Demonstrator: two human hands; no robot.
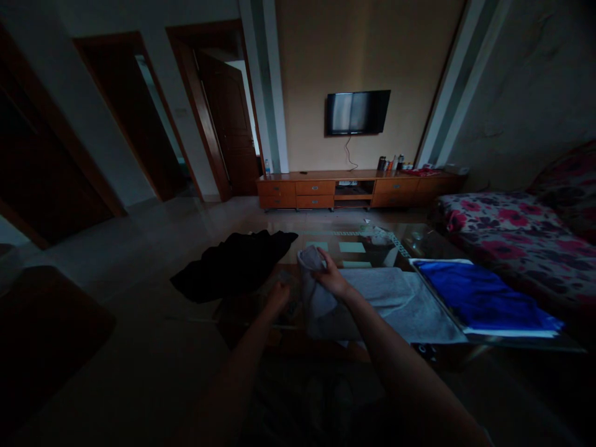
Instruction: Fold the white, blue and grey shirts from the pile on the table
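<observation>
A light grey garment (382, 292) lies spread on the glass coffee table, its left part folded and bunched up. My right hand (331, 277) is closed on the bunched part, thumb and fingers around the cloth. Just left of the grey garment, my left hand (279, 294) hovers low over the glass with its fingers curled in. Whether anything is inside that hand is too dark to make out. A crumpled black garment (233, 264) lies on the table's left end. To the right, a blue folded garment (484, 295) rests on something white.
The glass table (351, 247) has a patterned border and some items at its far side. Beyond stands a wooden TV cabinet (314, 186) with bottles on top, below a wall-mounted television (357, 113). A flowered sofa (507, 217) is at the right.
</observation>
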